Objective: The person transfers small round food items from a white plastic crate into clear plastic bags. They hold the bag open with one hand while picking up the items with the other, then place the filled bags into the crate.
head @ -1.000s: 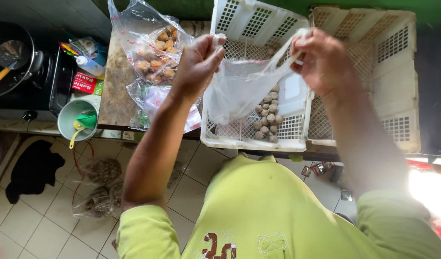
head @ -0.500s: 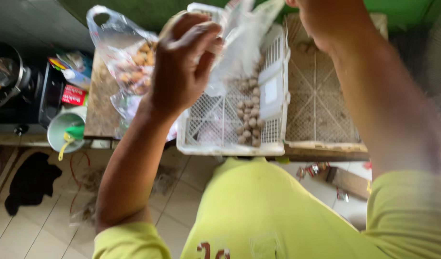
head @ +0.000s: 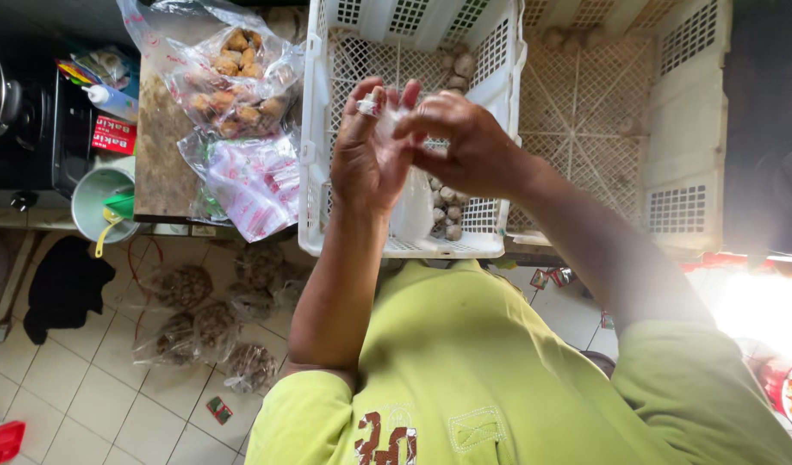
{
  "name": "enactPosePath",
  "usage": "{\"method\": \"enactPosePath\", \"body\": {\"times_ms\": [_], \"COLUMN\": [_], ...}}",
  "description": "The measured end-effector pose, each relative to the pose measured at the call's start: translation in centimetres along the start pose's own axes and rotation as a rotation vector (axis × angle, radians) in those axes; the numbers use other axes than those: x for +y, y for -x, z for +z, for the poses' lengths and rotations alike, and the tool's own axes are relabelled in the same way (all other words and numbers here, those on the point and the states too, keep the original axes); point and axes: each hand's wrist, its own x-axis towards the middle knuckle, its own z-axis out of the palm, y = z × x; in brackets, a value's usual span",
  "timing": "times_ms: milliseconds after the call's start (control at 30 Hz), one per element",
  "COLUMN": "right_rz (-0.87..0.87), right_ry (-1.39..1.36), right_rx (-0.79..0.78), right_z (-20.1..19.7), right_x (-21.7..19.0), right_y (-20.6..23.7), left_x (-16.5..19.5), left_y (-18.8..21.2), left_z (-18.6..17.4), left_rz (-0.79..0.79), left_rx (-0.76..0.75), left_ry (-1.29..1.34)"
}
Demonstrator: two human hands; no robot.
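— While both hands sit over the white crate (head: 327, 172), what are they gripping?
— The left hand (head: 370, 159) and right hand (head: 465, 142) are pinched together on the neck of a clear plastic bag (head: 410, 211); it hangs into the crate with small round brown balls (head: 446, 211) at its bottom.
— And on the counter (head: 159, 164)?
— A filled bag of fried pieces (head: 232, 73) lies just left of the crate, above a stack of empty bags (head: 254, 185).
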Motion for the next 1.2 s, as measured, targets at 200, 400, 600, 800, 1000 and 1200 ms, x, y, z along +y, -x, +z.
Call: {"method": "enactPosePath", "body": {"times_ms": [200,400,600,800,1000,1200], "right_rz": [-0.015,0.443,0.534,0.56,0.668,0.824], "right_ry": [0.196,-0.332,-0.434,-0.433,-0.538,-1.056], "right_rx": [0.177,0.156,-0.181,-0.202,-0.108,0.234], "right_z": [4.7,8.5,6.1,5.3,6.1,7.0], "right_x": [1.4,0.4,-0.4,-2.2,0.0,7.5], "right_y": [2.1,6.0,7.2,5.5,7.5,9.0], "left_x": [-0.7,-1.9,1.9,4.5,5.3,6.7], "left_y": [1.6,8.7,11.0,12.2,11.9,11.0], "left_z": [-3.2,0.2,4.1,5.4,0.0,-7.3], "left_rz": [0.0,-0.032,-0.077,0.203,0.079,-0.012], "left_rx": [0.198,0.369,-0.123,-0.16,-0.024,0.157], "left_ry": [-0.107,-0.407,-2.031,-2.133,-1.414,-0.71]}}
